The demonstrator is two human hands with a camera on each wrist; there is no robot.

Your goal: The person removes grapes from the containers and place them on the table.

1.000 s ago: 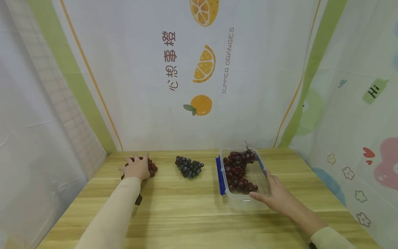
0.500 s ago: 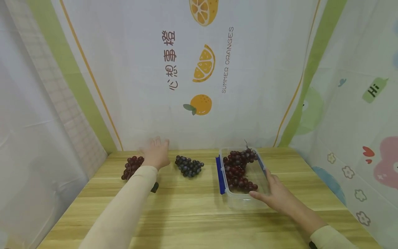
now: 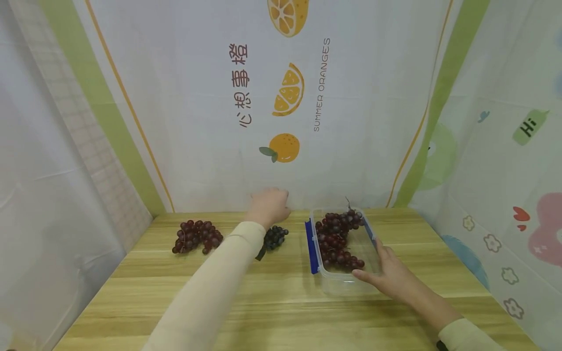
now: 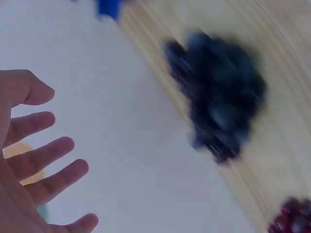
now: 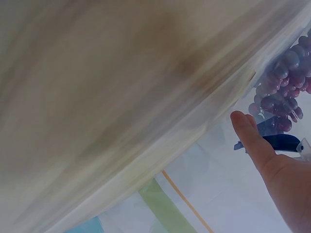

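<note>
In the head view my left hand hovers over a bunch of black grapes, partly hidden behind that wrist and sleeve. Spread, loose fingers with nothing between them show in the left wrist view, apart from the black grapes. My right hand holds the near right corner of a clear plastic container, thumb along the front rim and fingers at the right side. Bunches of red grapes lie inside it, mostly toward the left. Another bunch of red grapes lies on the table's left side.
A blue side latch flares out from the container's left wall. The wooden table ends at a white curtain printed with oranges. Patterned cloth hangs at the right.
My left hand has lifted off the red grapes on the left and moved right, over the black grapes. That red bunch stays on the table. My right hand and the container have kept still.
</note>
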